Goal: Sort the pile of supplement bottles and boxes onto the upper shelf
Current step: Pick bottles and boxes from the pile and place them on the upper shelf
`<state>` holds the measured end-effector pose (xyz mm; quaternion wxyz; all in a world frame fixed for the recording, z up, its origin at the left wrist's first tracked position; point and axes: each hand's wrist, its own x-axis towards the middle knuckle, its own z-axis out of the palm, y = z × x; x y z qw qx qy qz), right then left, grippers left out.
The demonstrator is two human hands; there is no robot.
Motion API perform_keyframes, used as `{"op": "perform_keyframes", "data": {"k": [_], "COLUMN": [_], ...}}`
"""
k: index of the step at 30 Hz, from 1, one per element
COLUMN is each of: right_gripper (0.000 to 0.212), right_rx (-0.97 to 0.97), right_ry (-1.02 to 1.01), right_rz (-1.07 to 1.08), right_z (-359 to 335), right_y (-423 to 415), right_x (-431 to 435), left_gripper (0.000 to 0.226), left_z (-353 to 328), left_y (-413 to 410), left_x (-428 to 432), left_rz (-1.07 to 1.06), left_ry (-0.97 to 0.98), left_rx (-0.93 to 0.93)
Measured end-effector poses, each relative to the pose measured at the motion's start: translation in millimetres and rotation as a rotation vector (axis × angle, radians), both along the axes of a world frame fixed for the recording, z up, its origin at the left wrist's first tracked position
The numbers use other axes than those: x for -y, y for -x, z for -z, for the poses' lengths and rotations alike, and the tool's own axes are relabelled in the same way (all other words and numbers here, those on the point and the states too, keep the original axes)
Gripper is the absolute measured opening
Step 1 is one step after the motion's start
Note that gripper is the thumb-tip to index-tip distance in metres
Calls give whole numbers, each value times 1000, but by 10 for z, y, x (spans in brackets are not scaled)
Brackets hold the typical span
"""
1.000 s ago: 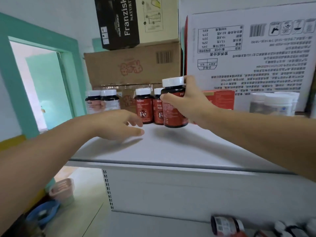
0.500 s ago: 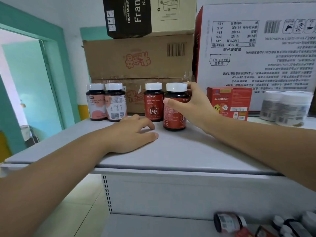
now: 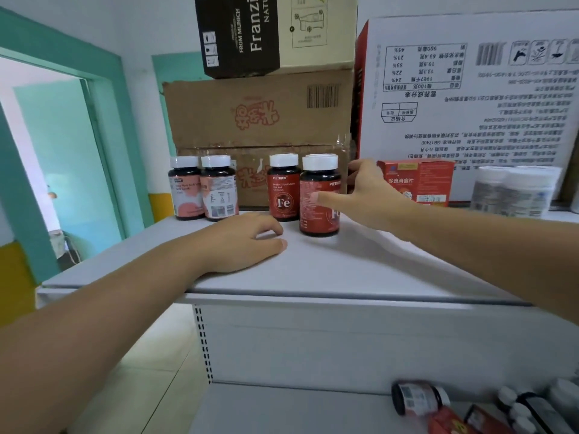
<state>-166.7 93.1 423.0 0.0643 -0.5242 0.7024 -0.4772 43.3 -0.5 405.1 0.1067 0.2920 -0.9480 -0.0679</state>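
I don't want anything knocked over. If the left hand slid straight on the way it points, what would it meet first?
Most likely the front red Fe bottle, standing just beyond the left hand; depth is unclear, so it might be the rear Fe bottle instead.

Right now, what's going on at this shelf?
A person is stocking the upper shelf. Their right hand is at a red Fe bottle standing upright beside a matching one, thumb on its label; whether it grips is unclear. The left hand rests empty on the shelf. Other bottles lie below.
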Motion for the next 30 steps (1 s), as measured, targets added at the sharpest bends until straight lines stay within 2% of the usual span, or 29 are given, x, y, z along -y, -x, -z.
{"op": "perform_keyframes", "data": {"k": [1, 3, 4, 7, 9, 17, 21, 25, 30], "right_gripper": [75, 43, 34, 41, 35, 27, 19, 13, 9], "right_rx": [-49, -256, -363, -562, -607, -617, -619, -541, -414], "right_ry": [-55, -180, -233, -350, -380, -430, -390, -320, -332], "right_rz": [6, 17, 28, 84, 94, 98, 125, 184, 207], "right_z": [-14, -43, -45, -28, -17, 42, 101, 270, 755], "right_y": [29, 117, 171, 335, 428, 900, 1105, 1322, 1492], "right_x": [-91, -335, -473, -887, -1152, -2416, -3081, -3728, -4291], "left_gripper": [41, 37, 35, 30, 25, 22, 14, 10, 9], "left_z": [-24, -98, -145, -293, -379, -420, -298, -30, 619], "left_y": [-6, -2, 3, 25, 34, 214, 316, 439, 688], "left_x": [-21, -108, -169, -412, -611, -1650, -2197, -2686, -3066], "left_rz": [-11, -47, -67, -96, -96, -108, -87, -57, -51], "left_ry": [18, 60, 80, 114, 111, 173, 175, 164, 74], "left_rx": [23, 71, 92, 136, 116, 58, -49, -132, -102]}}
